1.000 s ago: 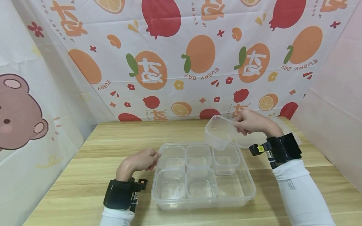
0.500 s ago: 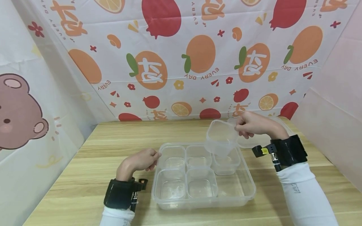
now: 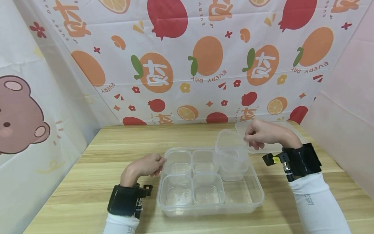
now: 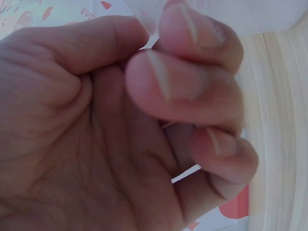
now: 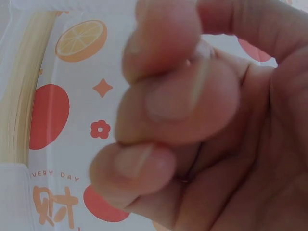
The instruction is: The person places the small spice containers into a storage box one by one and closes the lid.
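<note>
A large clear plastic container (image 3: 239, 208) stands on the table, with several small clear square boxes (image 3: 179, 191) set inside it in two rows. My left hand (image 3: 144, 169) pinches the large container's left rim; in the left wrist view its thumb and index finger meet at the clear plastic edge (image 4: 274, 13). My right hand (image 3: 265, 134) pinches the right rim of another small clear box (image 3: 230, 140). This held box is over the back right box, overlapping it in the head view; whether they touch I cannot tell. The front right part of the container shows bare floor.
A flat clear lid (image 3: 270, 149) lies at the back right of the wooden table (image 3: 87, 182), partly behind my right hand. A fruit-print cloth (image 3: 181, 65) hangs behind the table. Pale cloths hang at both sides.
My right hand has moved down and slightly right with the small box. The box has gone from tilted to more upright, lower over the back right box. My left hand stays put.
</note>
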The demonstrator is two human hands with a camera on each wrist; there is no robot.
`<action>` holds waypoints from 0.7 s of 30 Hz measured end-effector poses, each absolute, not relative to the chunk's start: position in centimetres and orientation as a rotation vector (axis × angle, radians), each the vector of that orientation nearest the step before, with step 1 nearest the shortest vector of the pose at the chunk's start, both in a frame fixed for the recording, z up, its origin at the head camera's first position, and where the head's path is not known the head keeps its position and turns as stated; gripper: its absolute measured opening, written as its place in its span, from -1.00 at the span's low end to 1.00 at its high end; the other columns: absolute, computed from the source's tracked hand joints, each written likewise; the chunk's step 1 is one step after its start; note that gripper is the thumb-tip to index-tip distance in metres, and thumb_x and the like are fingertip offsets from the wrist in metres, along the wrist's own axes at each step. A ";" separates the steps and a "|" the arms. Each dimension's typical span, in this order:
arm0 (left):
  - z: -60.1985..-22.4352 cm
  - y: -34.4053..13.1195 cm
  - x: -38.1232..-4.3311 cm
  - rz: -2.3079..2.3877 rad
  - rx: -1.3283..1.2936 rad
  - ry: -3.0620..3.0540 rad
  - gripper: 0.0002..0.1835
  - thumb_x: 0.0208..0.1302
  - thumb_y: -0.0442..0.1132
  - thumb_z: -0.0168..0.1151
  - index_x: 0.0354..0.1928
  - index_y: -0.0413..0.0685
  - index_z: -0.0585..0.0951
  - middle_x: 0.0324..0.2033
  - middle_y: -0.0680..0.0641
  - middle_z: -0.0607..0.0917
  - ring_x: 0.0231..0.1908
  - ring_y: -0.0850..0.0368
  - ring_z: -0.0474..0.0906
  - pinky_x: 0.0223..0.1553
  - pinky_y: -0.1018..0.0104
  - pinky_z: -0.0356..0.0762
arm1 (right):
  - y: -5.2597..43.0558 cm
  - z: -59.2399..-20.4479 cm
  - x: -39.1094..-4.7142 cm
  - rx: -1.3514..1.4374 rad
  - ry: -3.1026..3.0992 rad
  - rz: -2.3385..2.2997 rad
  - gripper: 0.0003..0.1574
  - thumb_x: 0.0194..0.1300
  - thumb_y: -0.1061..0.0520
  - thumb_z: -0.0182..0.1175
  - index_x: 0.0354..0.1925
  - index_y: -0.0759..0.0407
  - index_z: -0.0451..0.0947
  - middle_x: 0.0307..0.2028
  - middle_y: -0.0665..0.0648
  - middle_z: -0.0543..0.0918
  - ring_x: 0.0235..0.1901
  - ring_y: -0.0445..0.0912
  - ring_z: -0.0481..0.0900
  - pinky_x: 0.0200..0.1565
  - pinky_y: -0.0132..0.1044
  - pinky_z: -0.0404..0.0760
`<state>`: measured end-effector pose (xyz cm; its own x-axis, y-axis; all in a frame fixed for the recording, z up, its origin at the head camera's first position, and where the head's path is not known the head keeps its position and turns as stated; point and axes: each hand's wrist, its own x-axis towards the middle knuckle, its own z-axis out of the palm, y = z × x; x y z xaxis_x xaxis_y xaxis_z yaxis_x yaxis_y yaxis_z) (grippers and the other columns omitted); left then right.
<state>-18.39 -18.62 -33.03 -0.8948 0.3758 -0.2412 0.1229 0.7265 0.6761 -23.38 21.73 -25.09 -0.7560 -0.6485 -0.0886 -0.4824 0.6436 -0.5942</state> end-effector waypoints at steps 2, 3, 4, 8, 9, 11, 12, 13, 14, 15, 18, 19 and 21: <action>-33.1 -18.6 -18.4 0.969 0.386 2.567 -0.53 0.62 -0.23 -0.10 -0.56 -0.13 0.48 -0.67 0.03 0.39 -0.64 0.16 0.24 -0.48 0.27 0.18 | 21.8 -25.2 -23.3 -0.926 2.558 -0.804 -0.61 0.38 0.27 0.15 -0.62 0.15 0.60 -0.71 0.00 0.52 -0.72 -0.12 0.42 -0.51 -0.33 0.48; -33.1 -18.6 -18.4 0.969 0.387 2.567 -0.53 0.62 -0.23 -0.11 -0.56 -0.14 0.48 -0.67 0.02 0.39 -0.64 0.16 0.24 -0.47 0.27 0.18 | 21.8 -25.3 -23.2 -0.935 2.556 -0.803 -0.61 0.38 0.26 0.16 -0.61 0.14 0.60 -0.71 0.00 0.52 -0.72 -0.12 0.42 -0.51 -0.33 0.47; -33.1 -18.6 -18.4 0.969 0.387 2.567 -0.54 0.62 -0.23 -0.11 -0.56 -0.14 0.48 -0.67 0.02 0.39 -0.63 0.16 0.24 -0.47 0.26 0.18 | 21.8 -25.3 -23.2 -0.938 2.553 -0.801 -0.61 0.39 0.26 0.16 -0.61 0.14 0.60 -0.71 -0.01 0.52 -0.72 -0.12 0.42 -0.51 -0.33 0.47; -33.1 -18.6 -18.4 0.971 0.385 2.566 -0.54 0.63 -0.22 -0.10 -0.55 -0.16 0.49 -0.66 0.02 0.39 -0.63 0.15 0.24 -0.47 0.26 0.18 | 22.0 -25.6 -23.0 -0.928 2.553 -0.801 -0.60 0.38 0.26 0.16 -0.63 0.14 0.59 -0.71 -0.02 0.51 -0.72 -0.13 0.41 -0.53 -0.35 0.43; -33.1 -18.6 -18.4 0.970 0.384 2.566 -0.54 0.63 -0.22 -0.10 -0.55 -0.16 0.49 -0.66 0.02 0.39 -0.63 0.15 0.24 -0.47 0.26 0.18 | 22.0 -25.6 -23.0 -0.922 2.553 -0.801 -0.60 0.38 0.26 0.16 -0.63 0.14 0.59 -0.71 -0.02 0.51 -0.72 -0.13 0.41 -0.54 -0.35 0.41; -33.0 -18.6 -18.4 0.970 0.379 2.566 -0.53 0.63 -0.22 -0.10 -0.55 -0.15 0.49 -0.66 0.02 0.39 -0.63 0.15 0.24 -0.47 0.26 0.18 | 22.2 -25.7 -22.8 -0.906 2.549 -0.799 -0.59 0.38 0.26 0.16 -0.64 0.14 0.58 -0.72 -0.01 0.52 -0.73 -0.13 0.41 -0.56 -0.36 0.38; -33.0 -18.6 -18.4 0.970 0.377 2.566 -0.53 0.63 -0.22 -0.10 -0.55 -0.15 0.49 -0.66 0.02 0.39 -0.63 0.15 0.24 -0.47 0.26 0.18 | 22.2 -25.7 -22.8 -0.898 2.545 -0.798 -0.60 0.37 0.26 0.17 -0.64 0.15 0.58 -0.72 -0.01 0.52 -0.73 -0.12 0.41 -0.57 -0.37 0.37; -33.0 -18.6 -18.4 0.971 0.374 2.564 -0.53 0.63 -0.22 -0.10 -0.55 -0.15 0.49 -0.66 0.02 0.39 -0.63 0.15 0.24 -0.47 0.26 0.18 | 22.3 -25.8 -22.8 -0.891 2.541 -0.797 -0.60 0.37 0.27 0.17 -0.64 0.15 0.58 -0.72 0.00 0.52 -0.73 -0.12 0.42 -0.57 -0.37 0.38; -33.0 -18.6 -18.4 0.973 0.373 2.564 -0.53 0.63 -0.22 -0.10 -0.56 -0.15 0.49 -0.66 0.02 0.39 -0.63 0.15 0.24 -0.47 0.26 0.18 | 22.3 -25.8 -22.7 -0.883 2.537 -0.796 -0.60 0.37 0.26 0.17 -0.63 0.15 0.59 -0.71 0.00 0.53 -0.73 -0.12 0.42 -0.57 -0.37 0.38; -33.0 -18.5 -18.3 0.973 0.371 2.565 -0.53 0.63 -0.22 -0.10 -0.56 -0.14 0.48 -0.66 0.02 0.39 -0.63 0.15 0.24 -0.47 0.26 0.18 | 22.4 -25.8 -22.7 -0.871 2.532 -0.793 -0.61 0.36 0.26 0.18 -0.63 0.15 0.59 -0.71 0.01 0.53 -0.73 -0.11 0.42 -0.56 -0.36 0.39; -33.0 -18.5 -18.3 0.975 0.368 2.563 -0.52 0.63 -0.22 -0.10 -0.57 -0.14 0.48 -0.67 0.02 0.39 -0.64 0.15 0.24 -0.47 0.26 0.18 | 22.4 -25.9 -22.5 -0.841 2.513 -0.793 -0.64 0.35 0.26 0.19 -0.61 0.16 0.61 -0.70 0.02 0.55 -0.73 -0.11 0.43 -0.55 -0.35 0.45; -33.0 -18.5 -18.3 0.977 0.367 2.562 -0.52 0.63 -0.22 -0.10 -0.57 -0.14 0.48 -0.67 0.02 0.39 -0.64 0.15 0.24 -0.48 0.26 0.18 | 22.4 -26.0 -22.5 -0.832 2.506 -0.794 -0.65 0.35 0.25 0.20 -0.60 0.18 0.62 -0.70 0.02 0.55 -0.73 -0.11 0.43 -0.55 -0.35 0.47; -33.0 -18.5 -18.3 0.975 0.365 2.564 -0.52 0.63 -0.22 -0.11 -0.57 -0.14 0.48 -0.67 0.02 0.39 -0.64 0.15 0.24 -0.47 0.26 0.18 | 22.4 -26.1 -22.4 -0.816 2.495 -0.793 -0.66 0.35 0.25 0.20 -0.59 0.18 0.63 -0.69 0.02 0.55 -0.72 -0.12 0.44 -0.55 -0.35 0.48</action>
